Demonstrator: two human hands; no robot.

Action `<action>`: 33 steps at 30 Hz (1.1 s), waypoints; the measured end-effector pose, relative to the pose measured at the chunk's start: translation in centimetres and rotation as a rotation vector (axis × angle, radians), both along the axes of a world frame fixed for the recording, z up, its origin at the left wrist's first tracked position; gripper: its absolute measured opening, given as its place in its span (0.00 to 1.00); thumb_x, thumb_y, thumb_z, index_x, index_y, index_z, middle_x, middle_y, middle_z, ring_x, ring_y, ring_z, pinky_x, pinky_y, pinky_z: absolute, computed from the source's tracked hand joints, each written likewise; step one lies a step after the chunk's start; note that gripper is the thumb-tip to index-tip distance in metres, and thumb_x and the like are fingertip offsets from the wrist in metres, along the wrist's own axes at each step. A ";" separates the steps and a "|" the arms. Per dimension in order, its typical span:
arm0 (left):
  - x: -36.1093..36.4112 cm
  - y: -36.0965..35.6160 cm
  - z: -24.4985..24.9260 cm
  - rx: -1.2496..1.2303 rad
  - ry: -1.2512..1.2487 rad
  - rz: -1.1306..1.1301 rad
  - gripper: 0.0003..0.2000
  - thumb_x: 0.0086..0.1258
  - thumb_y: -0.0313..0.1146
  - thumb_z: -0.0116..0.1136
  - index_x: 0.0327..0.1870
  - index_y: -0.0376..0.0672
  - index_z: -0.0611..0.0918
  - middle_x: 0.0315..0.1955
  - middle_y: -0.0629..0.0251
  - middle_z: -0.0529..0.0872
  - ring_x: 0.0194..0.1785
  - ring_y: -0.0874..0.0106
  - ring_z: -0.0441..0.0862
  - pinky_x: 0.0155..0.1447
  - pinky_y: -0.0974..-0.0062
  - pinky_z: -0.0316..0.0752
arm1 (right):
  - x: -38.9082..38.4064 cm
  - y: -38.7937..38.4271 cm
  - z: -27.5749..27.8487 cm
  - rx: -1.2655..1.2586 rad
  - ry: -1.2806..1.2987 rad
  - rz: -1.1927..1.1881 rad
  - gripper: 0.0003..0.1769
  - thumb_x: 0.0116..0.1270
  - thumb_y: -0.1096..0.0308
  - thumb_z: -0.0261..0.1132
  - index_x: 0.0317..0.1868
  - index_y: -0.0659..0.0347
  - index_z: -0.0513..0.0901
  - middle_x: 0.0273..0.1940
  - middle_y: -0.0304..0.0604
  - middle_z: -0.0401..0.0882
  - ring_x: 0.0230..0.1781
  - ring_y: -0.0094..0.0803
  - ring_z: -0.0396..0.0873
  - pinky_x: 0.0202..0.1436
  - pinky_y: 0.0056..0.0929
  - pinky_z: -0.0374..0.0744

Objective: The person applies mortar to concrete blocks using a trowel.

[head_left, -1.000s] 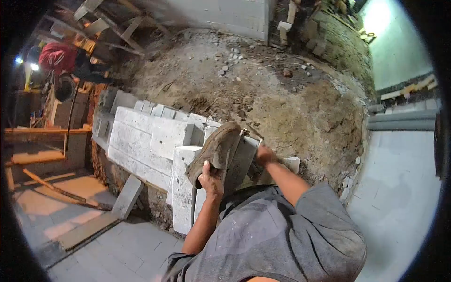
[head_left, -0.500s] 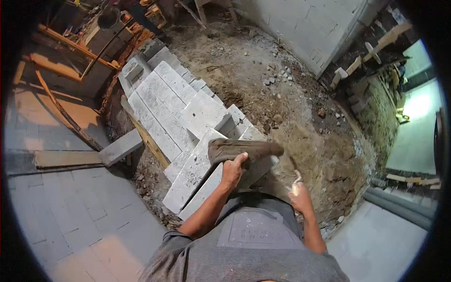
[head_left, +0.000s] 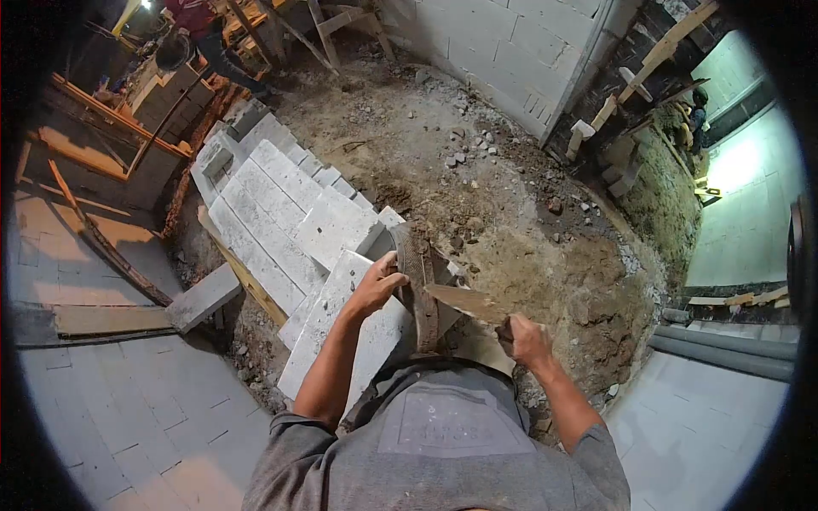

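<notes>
My left hand is closed on the upper edge of a long brown piece crusted with mortar or mud, turned almost edge-on in front of my body. In my right hand is a trowel; its smeared blade points left toward the brown piece, and the fingers cover its handle. Beneath my left forearm lies a pale grey block, part of a stack. Another flat block sits just beyond it on the pile.
Long pale blocks extend to the upper left, edged by a wooden plank. Rubble-strewn soil spreads ahead and right. Block walls stand around; grey pipes lie right. Another person is at the far upper left.
The brown piece has swung from lying crosswise to pointing toward my body. The trowel has come up, its blade now turned left beside the piece. My left hand has shifted left and up.
</notes>
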State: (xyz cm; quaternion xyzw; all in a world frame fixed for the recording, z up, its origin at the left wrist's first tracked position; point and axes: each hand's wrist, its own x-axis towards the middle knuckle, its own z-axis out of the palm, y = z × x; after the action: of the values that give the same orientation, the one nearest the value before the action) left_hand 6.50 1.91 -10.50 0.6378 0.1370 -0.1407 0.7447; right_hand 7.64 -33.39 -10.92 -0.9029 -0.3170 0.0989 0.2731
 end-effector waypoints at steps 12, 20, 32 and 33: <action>0.6 -0.2 -0.2 -0.024 -0.091 -0.088 0.29 0.65 0.25 0.49 0.70 0.36 0.62 0.62 0.65 0.71 0.63 0.72 0.66 0.67 0.75 0.60 | 5.8 7.6 -4.1 -0.231 -0.059 -0.102 0.15 0.62 0.74 0.52 0.47 0.68 0.78 0.39 0.53 0.80 0.38 0.51 0.81 0.38 0.45 0.81; 0.9 -2.0 0.4 -0.006 -0.124 -0.017 0.28 0.62 0.25 0.47 0.67 0.36 0.66 0.57 0.67 0.75 0.57 0.75 0.71 0.62 0.77 0.63 | 6.8 7.4 -4.7 -0.211 -0.023 -0.095 0.21 0.64 0.61 0.57 0.46 0.75 0.77 0.31 0.66 0.80 0.38 0.55 0.82 0.37 0.47 0.79; 0.7 -2.6 -0.7 0.032 -0.106 0.003 0.24 0.62 0.26 0.48 0.62 0.35 0.71 0.47 0.66 0.78 0.48 0.74 0.73 0.53 0.76 0.69 | 9.4 10.7 1.3 -0.330 0.083 -0.173 0.13 0.63 0.70 0.57 0.42 0.73 0.78 0.36 0.61 0.81 0.35 0.55 0.82 0.35 0.49 0.80; 0.7 -2.9 -0.9 0.050 -0.151 0.002 0.23 0.62 0.26 0.48 0.62 0.35 0.71 0.46 0.65 0.78 0.48 0.74 0.73 0.53 0.76 0.69 | 10.1 10.9 1.9 -0.369 0.179 -0.223 0.13 0.63 0.67 0.59 0.39 0.72 0.78 0.33 0.61 0.81 0.35 0.56 0.82 0.35 0.49 0.80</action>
State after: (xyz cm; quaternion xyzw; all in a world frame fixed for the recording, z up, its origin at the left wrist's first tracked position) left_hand 7.19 -0.97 -11.39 0.6649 0.0847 -0.0879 0.7369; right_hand 17.79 -22.52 -9.05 -0.9546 -0.1664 0.2039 0.1398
